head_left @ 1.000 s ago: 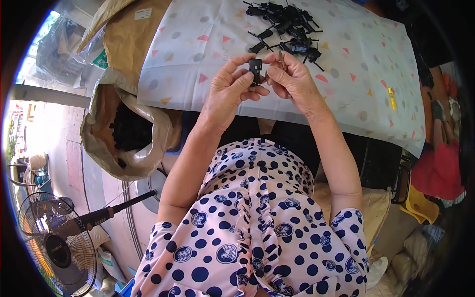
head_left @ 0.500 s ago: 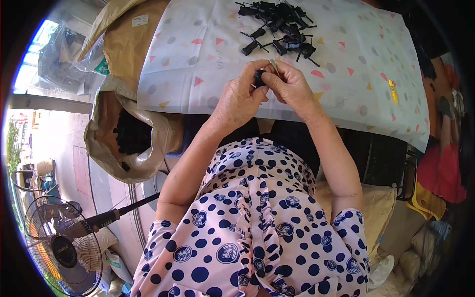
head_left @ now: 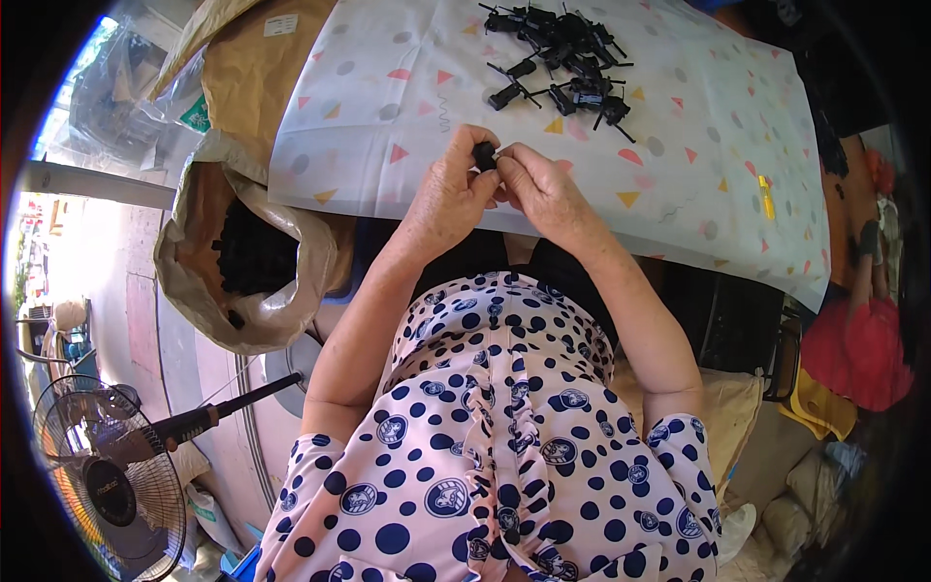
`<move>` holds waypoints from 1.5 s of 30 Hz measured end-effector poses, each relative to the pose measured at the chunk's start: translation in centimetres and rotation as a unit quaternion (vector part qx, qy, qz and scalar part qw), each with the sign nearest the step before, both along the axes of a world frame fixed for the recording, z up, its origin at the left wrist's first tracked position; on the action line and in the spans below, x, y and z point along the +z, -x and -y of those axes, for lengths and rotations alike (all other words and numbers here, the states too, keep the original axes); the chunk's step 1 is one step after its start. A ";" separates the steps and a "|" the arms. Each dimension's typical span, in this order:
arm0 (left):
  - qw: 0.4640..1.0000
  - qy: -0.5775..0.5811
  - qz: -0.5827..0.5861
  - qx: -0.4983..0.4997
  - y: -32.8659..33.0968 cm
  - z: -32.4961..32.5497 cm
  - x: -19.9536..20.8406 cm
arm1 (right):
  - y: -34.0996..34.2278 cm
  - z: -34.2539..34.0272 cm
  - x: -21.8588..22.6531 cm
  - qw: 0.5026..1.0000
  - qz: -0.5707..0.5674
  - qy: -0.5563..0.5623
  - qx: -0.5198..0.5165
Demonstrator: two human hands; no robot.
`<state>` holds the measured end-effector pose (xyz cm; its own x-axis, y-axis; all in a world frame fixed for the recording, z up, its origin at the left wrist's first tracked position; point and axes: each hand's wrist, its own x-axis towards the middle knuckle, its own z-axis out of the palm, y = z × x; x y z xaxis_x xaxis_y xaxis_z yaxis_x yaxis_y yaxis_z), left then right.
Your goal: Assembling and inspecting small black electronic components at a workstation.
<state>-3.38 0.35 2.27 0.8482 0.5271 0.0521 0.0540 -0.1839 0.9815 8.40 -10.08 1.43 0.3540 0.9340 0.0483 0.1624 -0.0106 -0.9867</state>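
Head view: nearest the camera, a pale pink shirt printed with navy dots (head_left: 529, 417) is covering the person's front, and two bare forearms (head_left: 376, 303) are reaching forward. At their ends, the left hand (head_left: 448, 194) is grasping a small black plastic part (head_left: 484, 155), its grip pinching the piece between thumb and fingers. The right hand (head_left: 545, 192) is meeting it from the other side, thumb and forefinger bending against the part's right edge; whether that grip is grasping the part or something hidden, I cannot tell. Both hands are working over the near edge of a white-covered counter (head_left: 698, 155) patterned with grey dots and red and yellow shapes. To the left, a pale open-mouthed sack (head_left: 315, 281) is standing just beside it, containing black pieces (head_left: 254, 252). Toward the right, a slim yellow object (head_left: 767, 198) is lying on the cover. Farther back, a loose pile of black plastic pieces with thin rods (head_left: 562, 48) is resting there. At the far left corner, a brown paper bag (head_left: 252, 82) is bearing a white label; well apart, a black pedestal fan (head_left: 110, 485) is standing.
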 end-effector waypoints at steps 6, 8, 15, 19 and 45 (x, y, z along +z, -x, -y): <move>0.990 -0.107 -0.025 0.086 1.6 -0.2 -1.7 | 2.0 -1.7 -1.5 1.000 0.021 -0.007 -0.002; 0.977 -0.172 -0.039 0.116 1.8 -0.3 -1.9 | 2.5 -2.5 -2.0 1.000 0.008 -0.003 -0.016; 0.989 -0.027 0.044 0.138 1.4 -1.1 -2.7 | -2.4 -3.8 -1.3 0.991 0.131 -0.011 0.023; 0.939 0.303 0.062 0.150 1.6 -0.9 -2.4 | -6.9 -5.0 -1.2 0.835 0.522 0.075 -0.155; 0.976 -0.121 -0.036 0.179 -3.7 -0.4 -2.7 | -10.2 -4.8 -4.9 0.920 0.354 0.005 -0.168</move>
<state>0.29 0.77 -0.45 0.6181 0.7698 0.1592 0.2246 -0.3670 0.9027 18.61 -5.32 -3.44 0.5048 0.7798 0.3703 0.7510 -0.1852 -0.6338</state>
